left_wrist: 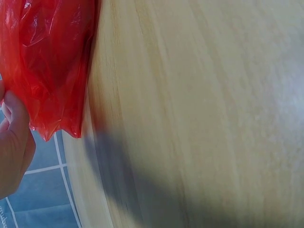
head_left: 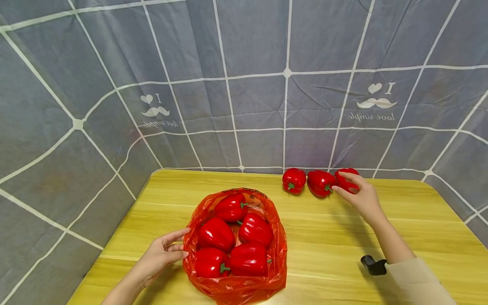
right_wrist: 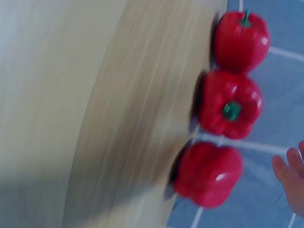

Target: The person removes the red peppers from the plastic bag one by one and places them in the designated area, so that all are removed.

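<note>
A red plastic bag stands with its mouth wide, and several red bell peppers with green stems lie inside. At the bag's left side, my left hand holds the film with thumb and fingers; the left wrist view shows these fingers against the bag. Three more bell peppers sit in a row at the back: a left one, a middle one and a right one. My right hand hovers at the right pepper, partly covering it, thumb and fingers apart and holding nothing.
The wooden table has light yellow grain. A grey cloth with white lines hangs along its back and sides. A black strap-like piece juts from beside the right sleeve.
</note>
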Tool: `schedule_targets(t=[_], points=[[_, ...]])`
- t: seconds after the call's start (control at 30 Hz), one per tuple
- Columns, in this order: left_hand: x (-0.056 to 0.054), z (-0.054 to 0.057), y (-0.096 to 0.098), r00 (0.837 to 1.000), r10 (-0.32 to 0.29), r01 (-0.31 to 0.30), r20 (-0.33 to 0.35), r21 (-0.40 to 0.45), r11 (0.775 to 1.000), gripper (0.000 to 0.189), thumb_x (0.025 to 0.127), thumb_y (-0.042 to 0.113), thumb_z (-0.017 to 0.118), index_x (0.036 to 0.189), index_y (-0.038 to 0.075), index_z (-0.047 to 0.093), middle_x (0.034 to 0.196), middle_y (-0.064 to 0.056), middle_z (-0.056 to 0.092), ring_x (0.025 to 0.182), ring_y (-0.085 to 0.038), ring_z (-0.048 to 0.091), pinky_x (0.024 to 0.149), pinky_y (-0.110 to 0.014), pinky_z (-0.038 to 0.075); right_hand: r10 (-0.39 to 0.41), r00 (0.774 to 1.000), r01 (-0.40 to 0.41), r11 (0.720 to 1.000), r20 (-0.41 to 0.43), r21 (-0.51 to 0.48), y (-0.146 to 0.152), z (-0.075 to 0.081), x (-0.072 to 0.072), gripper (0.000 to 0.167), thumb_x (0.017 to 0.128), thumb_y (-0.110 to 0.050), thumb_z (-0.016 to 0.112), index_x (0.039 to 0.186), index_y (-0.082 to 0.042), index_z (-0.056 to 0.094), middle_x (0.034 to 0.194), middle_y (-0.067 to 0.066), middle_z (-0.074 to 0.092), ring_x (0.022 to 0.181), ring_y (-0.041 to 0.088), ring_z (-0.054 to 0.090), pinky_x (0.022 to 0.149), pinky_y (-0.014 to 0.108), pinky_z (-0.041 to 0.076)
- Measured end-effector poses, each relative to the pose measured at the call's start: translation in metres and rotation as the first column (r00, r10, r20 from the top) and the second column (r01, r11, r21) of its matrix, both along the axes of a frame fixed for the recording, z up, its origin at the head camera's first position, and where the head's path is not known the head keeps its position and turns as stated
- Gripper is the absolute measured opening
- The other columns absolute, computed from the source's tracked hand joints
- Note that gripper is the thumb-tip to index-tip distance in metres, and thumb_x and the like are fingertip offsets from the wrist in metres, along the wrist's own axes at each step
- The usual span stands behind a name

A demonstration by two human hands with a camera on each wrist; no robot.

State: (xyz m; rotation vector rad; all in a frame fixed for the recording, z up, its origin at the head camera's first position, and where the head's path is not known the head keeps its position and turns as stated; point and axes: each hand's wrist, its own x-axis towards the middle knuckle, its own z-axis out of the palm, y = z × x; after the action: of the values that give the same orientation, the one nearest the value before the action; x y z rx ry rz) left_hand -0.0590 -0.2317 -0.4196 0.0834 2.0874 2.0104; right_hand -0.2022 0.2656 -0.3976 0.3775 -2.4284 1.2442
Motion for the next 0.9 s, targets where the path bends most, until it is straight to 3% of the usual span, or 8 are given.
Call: schedule_targets(t=[0.13,0.23,0.57,0.73,0.9], points=[[0.000,0.001,0.000,1.000,0.003,-0.003,0.005,-0.006,1.000,0.066,0.084,-0.004,0.062,0.139,-0.011,0.027,0.110,-0.008,0.046,0.084,-0.007,0.059,0.071,-0.024,0.053,0.082,0.997,-0.082,0.997,-0.011,0.006,-0.015,0.002,0.005,0.046,0.083,-0.020,0.072,0.123,-0.003,0.058,0.121,0.015,0.055,0.100,0.005,0.051,0.080,0.007,0.042],[0.000,0.001,0.000,1.000,0.008,-0.007,0.008,-0.013,1.000,0.066,0.084,-0.004,0.062,0.139,-0.011,0.027,0.110,-0.008,0.047,0.084,-0.007,0.059,0.071,-0.024,0.053,0.148,0.989,-0.148,0.989,-0.005,-0.003,-0.027,0.004,0.009,0.045,0.082,-0.017,0.072,0.122,-0.003,0.059,0.120,0.013,0.057,0.097,-0.004,0.048,0.081,0.007,0.042],[-0.001,0.002,0.001,1.000,0.018,-0.018,0.012,-0.021,1.000,0.068,0.082,-0.002,0.065,0.139,-0.011,0.028,0.111,-0.009,0.046,0.084,-0.007,0.058,0.071,-0.024,0.053,0.324,0.946,-0.324,0.946,0.013,-0.014,-0.068,0.010,0.032,0.042,0.080,-0.014,0.074,0.119,-0.008,0.062,0.120,0.007,0.058,0.107,0.009,0.053,0.087,0.038,0.050],[-0.001,0.002,0.001,1.000,0.016,-0.016,0.010,-0.020,1.000,0.068,0.082,-0.002,0.065,0.139,-0.011,0.028,0.110,-0.009,0.045,0.083,-0.006,0.057,0.070,-0.023,0.053,0.434,0.900,-0.434,0.901,-0.032,-0.005,-0.091,0.008,0.049,0.042,0.075,-0.007,0.077,0.115,-0.005,0.064,0.118,0.010,0.060,0.106,0.019,0.056,0.082,0.039,0.052],[0.000,0.001,0.001,1.000,0.012,-0.012,0.002,-0.015,1.000,0.068,0.082,-0.003,0.065,0.138,-0.012,0.029,0.110,-0.008,0.046,0.083,-0.006,0.058,0.069,-0.023,0.053,0.521,0.853,-0.521,0.853,-0.023,0.007,-0.110,0.003,0.064,0.039,0.077,-0.011,0.076,0.113,-0.004,0.065,0.117,0.010,0.060,0.109,0.019,0.055,0.082,0.039,0.053]])
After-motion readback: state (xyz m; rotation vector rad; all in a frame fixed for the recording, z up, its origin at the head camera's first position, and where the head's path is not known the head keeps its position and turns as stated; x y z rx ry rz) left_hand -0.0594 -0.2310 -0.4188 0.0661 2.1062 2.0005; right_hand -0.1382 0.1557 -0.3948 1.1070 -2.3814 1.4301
